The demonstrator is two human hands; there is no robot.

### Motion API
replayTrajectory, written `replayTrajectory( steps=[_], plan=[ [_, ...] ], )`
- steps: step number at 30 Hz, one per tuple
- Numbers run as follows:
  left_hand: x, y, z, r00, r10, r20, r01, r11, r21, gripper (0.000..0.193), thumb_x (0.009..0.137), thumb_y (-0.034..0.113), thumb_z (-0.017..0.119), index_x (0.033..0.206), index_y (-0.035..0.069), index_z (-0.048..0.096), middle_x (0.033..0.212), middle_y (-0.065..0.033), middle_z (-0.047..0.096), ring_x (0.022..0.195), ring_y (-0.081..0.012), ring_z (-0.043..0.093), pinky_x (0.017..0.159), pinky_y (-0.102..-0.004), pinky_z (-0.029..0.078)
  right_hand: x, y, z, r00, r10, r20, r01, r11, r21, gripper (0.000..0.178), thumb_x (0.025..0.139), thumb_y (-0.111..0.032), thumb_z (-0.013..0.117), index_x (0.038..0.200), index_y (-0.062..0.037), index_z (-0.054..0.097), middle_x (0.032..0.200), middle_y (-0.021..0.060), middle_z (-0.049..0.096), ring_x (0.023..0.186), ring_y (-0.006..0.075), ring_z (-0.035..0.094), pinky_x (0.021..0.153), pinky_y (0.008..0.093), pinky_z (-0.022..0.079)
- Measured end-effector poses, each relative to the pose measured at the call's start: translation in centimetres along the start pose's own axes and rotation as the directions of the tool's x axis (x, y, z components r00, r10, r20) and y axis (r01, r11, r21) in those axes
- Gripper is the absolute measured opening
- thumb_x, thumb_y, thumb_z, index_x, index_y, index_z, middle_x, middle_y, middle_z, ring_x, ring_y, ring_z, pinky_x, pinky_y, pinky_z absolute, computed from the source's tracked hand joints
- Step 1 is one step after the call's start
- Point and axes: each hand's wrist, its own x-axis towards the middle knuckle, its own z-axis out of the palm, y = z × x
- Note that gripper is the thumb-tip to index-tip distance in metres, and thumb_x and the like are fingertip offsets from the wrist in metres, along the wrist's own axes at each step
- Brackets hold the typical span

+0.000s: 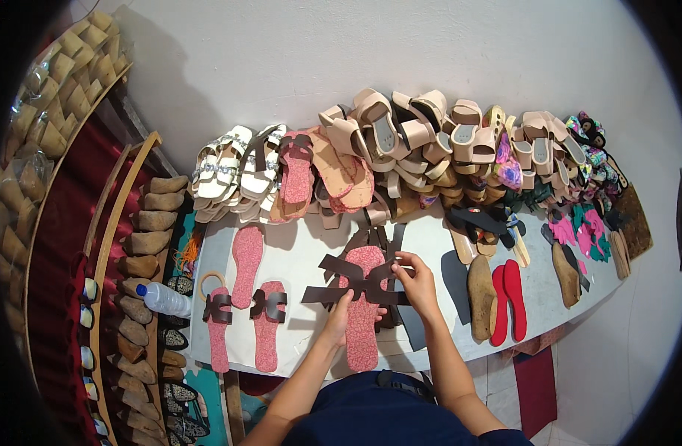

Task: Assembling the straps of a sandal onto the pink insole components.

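Observation:
My left hand (338, 320) grips a pink patterned insole (362, 343) from its left side, its thumb up against the strap. Across the insole lies a dark brown H-shaped sandal upper (367, 285), its loose ends spread to both sides. With thumb and fingers, my right hand (417, 284) pinches the upper's top right end. More dark strap pieces (390, 241) lie behind and partly under it. To the left rest two pink insoles with brown uppers, one (218, 338) by the table's edge and one (267, 338) beside it, plus a bare pink insole (247, 260).
Piled along the wall are white sandals (222, 167), beige heeled sandals (389, 134) and floral ones (590, 163). Wooden shoe lasts (481, 297) and red insoles (515, 297) lie at the right. Shelves of lasts (144, 241) and a water bottle (165, 299) stand left.

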Motion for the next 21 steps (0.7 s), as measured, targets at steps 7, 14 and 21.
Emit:
replayTrajectory(
  steps=[7,14,21],
  plan=[
    [0.1,0.0,0.6,0.998,0.044,-0.038,-0.041,0.995,0.089,0.045,0.089,0.032,0.024,0.104,-0.005,0.043,0.084,-0.0192,0.057,0.073,-0.0235,0.059,0.065,-0.0311,0.05,0.2,2.1,0.1,0.998,-0.006,0.058,0.01,0.996,-0.085,0.021,0.078,-0.01,0.055,0.097,-0.0019,0.056,0.085,0.0089,0.061,0.074,0.0127,0.058,0.065,0.0232,0.044],
    [0.2,-0.2,0.3,0.993,0.094,-0.075,-0.087,0.992,0.092,0.043,0.089,0.03,0.026,0.103,-0.007,0.043,0.085,-0.0185,0.057,0.072,-0.0245,0.06,0.062,-0.0315,0.051,0.2,-0.1,-0.4,0.976,0.084,0.199,-0.125,0.971,0.205,0.021,0.08,-0.009,0.051,0.097,0.0021,0.056,0.084,0.006,0.059,0.079,0.0114,0.054,0.068,0.0207,0.041],
    [0.3,-0.3,0.5,0.996,0.067,-0.06,-0.063,0.996,0.057,0.042,0.089,0.03,0.027,0.104,-0.006,0.042,0.086,-0.0179,0.057,0.073,-0.0252,0.059,0.063,-0.032,0.051,0.3,0.4,-0.9,0.96,0.044,0.275,-0.092,0.982,0.167,0.023,0.08,-0.009,0.05,0.1,0.0021,0.054,0.088,0.0045,0.057,0.078,0.0089,0.052,0.069,0.0206,0.04]
  ],
)
